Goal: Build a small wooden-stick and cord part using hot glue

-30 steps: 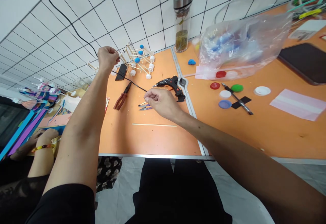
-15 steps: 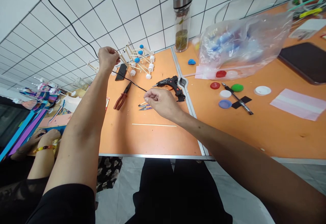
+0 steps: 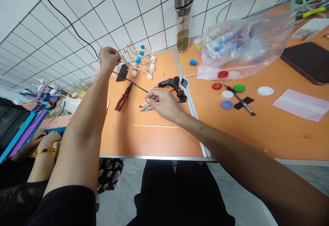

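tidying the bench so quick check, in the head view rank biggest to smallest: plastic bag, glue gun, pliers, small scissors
1. plastic bag
2. glue gun and pliers: they look too alike to rank
3. small scissors

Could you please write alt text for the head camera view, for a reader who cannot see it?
The left hand and right hand hold a black cable above an orange table, near a wooden-stick model with white and blue ends, a black hot glue gun and red-handled pliers.
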`<state>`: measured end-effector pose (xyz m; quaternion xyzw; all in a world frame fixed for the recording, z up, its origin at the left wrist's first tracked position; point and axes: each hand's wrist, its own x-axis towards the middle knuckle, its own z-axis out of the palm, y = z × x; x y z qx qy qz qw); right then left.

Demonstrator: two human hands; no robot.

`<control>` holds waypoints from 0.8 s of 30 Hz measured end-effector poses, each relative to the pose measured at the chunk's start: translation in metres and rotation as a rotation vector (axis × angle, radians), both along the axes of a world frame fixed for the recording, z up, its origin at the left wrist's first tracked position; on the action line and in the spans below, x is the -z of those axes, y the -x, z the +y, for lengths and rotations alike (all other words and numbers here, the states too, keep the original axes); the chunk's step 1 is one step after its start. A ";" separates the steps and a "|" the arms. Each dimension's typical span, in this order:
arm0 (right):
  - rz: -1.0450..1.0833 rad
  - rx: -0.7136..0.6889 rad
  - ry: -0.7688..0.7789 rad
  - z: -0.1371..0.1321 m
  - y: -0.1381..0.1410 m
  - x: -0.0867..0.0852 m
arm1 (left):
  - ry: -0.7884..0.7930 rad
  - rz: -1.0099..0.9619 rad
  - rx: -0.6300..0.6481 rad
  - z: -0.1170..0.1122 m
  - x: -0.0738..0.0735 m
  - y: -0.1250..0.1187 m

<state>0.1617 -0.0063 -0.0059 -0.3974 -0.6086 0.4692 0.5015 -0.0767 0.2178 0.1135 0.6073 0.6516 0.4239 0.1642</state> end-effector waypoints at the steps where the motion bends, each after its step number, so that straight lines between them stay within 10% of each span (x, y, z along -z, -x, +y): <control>1: 0.001 0.001 -0.001 0.000 0.000 0.000 | -0.006 -0.014 0.001 0.000 0.000 0.000; 24: 0.003 -0.008 0.000 0.000 0.000 0.002 | 0.013 -0.053 0.032 0.013 0.002 0.006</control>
